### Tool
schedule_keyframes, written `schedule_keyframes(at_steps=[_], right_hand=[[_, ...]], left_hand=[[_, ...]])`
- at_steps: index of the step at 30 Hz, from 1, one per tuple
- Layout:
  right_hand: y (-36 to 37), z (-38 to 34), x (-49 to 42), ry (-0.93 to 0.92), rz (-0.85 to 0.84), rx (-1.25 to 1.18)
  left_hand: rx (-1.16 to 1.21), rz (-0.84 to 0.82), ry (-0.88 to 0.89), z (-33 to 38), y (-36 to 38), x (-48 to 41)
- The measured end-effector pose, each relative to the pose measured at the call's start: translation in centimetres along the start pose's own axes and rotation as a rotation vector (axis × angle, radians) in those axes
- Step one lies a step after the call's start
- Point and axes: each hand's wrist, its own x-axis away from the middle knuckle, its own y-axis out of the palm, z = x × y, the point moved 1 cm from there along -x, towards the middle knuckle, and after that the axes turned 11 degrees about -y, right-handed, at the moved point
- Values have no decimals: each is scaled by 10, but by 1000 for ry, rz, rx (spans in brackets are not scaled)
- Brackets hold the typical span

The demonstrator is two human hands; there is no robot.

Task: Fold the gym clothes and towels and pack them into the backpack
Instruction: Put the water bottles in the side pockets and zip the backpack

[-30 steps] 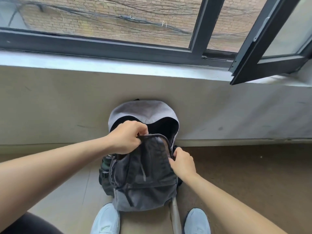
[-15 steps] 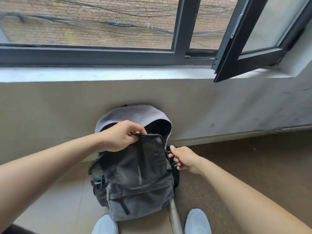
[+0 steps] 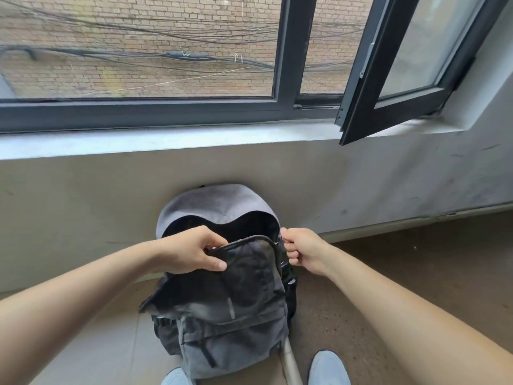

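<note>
Below the window [image 3: 287, 51], left hand [image 3: 191, 252] and right hand [image 3: 304, 250] grip backpack [image 3: 230, 315].

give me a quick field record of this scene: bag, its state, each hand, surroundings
backpack: grey, upright on the floor against the wall
main compartment: unzipped and gaping; the inside is dark, contents cannot be told
left hand: pinches the top edge of the front panel
right hand: pinches at the right end of the opening
clothes and towels: none in view
above: window sash swung open
</note>
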Motion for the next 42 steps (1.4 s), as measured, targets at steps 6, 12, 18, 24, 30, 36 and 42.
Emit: schedule_keyframes(at_steps=[6,12,18,24,30,36,42], right_hand=[[12,-60,4,-226,-31,146],[4,-86,10,-289,-68,396],[-8,-96,12,-294,-148,617],[-20,-92,15,-279,-129,670],[-6,-90,9,-354,-60,550],[1,-90,15,-372,-220,555],[-20,-89,16,-277,-124,437]], left_hand=[[-413,399,-63,6,-8,-15],[-151,240,-169,33,-1,-35],[-282,32,-299,34,9,-57],[-700,590,-63,45,-14,-54],[-747,909,211,61,6,-60],[-336,788,25,81,32,-82],[-64,676,-8,80,12,-94]])
